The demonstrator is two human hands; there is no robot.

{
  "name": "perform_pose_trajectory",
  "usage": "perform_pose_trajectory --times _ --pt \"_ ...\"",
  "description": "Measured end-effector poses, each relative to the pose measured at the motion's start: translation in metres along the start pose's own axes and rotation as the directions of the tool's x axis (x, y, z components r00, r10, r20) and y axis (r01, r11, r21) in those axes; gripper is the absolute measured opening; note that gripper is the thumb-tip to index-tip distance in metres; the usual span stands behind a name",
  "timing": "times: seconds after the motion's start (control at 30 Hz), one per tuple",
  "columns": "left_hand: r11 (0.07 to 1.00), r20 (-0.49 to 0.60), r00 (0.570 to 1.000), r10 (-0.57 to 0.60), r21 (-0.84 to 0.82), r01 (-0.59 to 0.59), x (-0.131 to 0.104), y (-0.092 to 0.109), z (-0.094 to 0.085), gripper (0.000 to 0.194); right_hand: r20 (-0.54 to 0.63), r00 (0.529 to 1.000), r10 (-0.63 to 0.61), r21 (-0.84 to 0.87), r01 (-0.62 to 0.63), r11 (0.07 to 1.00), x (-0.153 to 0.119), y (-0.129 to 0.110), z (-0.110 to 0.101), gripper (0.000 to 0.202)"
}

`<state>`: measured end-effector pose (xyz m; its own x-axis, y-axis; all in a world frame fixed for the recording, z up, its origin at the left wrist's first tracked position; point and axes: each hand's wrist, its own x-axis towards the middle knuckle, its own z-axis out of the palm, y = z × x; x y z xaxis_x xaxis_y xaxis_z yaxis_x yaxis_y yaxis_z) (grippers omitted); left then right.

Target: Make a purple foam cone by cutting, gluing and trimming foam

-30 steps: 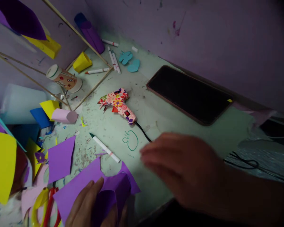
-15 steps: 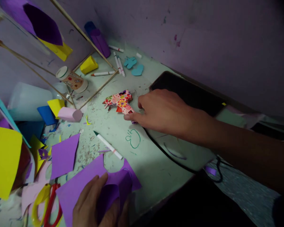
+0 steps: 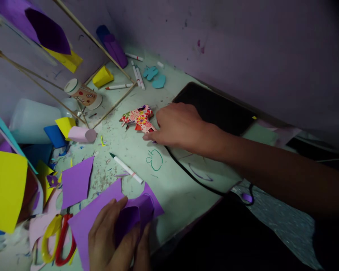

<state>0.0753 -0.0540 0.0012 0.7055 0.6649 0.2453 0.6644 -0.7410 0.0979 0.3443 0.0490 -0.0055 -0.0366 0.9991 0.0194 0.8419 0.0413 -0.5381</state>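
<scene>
A floral-patterned glue gun (image 3: 139, 117) lies on the table with its tip pointing left and a black cord trailing from its handle. My right hand (image 3: 179, 124) is closed around the handle end, hiding part of it. Lower down, my left hand (image 3: 115, 237) holds a curled piece of purple foam sheet (image 3: 145, 207) shaped like an open tube. Beneath that hand lies a flat purple sheet (image 3: 94, 214). Between the hands are a white marker with a green tip (image 3: 127, 168) and a small green drawing (image 3: 154, 160) on the tabletop.
Yellow-and-red-handled scissors (image 3: 52, 239) lie at lower left among foam scraps. A stick frame (image 3: 115, 103) rises at the back left, near a paper cup (image 3: 86, 96) and several markers. Behind my right hand is a dark tablet-like slab (image 3: 214, 107) beside the wall.
The view has shifted slightly, so most things sit a little further left. My right hand stays at the glue gun's handle, and my left hand keeps the curled purple piece.
</scene>
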Motion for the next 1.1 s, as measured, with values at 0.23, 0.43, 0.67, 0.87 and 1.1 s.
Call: perform_pose_trajectory --times 0.23,0.43,0.67,0.87,1.1 --pt "0.999 -0.013 0.999 -0.03 -0.018 0.03 -0.003 0.0 0.001 0.036 0.0 0.999 0.046 0.058 -0.046 0.997 0.009 -0.006 0.002 0.009" --pt "0.999 -0.084 0.996 0.01 -0.046 -0.014 -0.006 -0.015 0.004 0.032 0.409 0.893 0.19 0.732 -0.445 0.515 0.02 0.001 -0.001 0.018" --pt "0.997 -0.158 0.987 -0.019 -0.077 0.007 0.0 -0.014 0.004 0.019 0.411 0.903 -0.12 0.911 -0.409 0.044 -0.01 -0.009 -0.014 0.017" --pt "0.993 -0.118 0.987 0.106 -0.048 -0.112 -0.001 -0.021 0.001 0.023 0.402 0.863 -0.307 0.893 -0.443 -0.076 -0.032 -0.01 -0.008 0.028" --pt "0.981 -0.105 0.975 0.196 0.002 -0.196 0.002 -0.03 -0.001 0.024 0.425 0.887 -0.179 0.902 -0.399 0.164 -0.052 -0.008 -0.003 0.043"
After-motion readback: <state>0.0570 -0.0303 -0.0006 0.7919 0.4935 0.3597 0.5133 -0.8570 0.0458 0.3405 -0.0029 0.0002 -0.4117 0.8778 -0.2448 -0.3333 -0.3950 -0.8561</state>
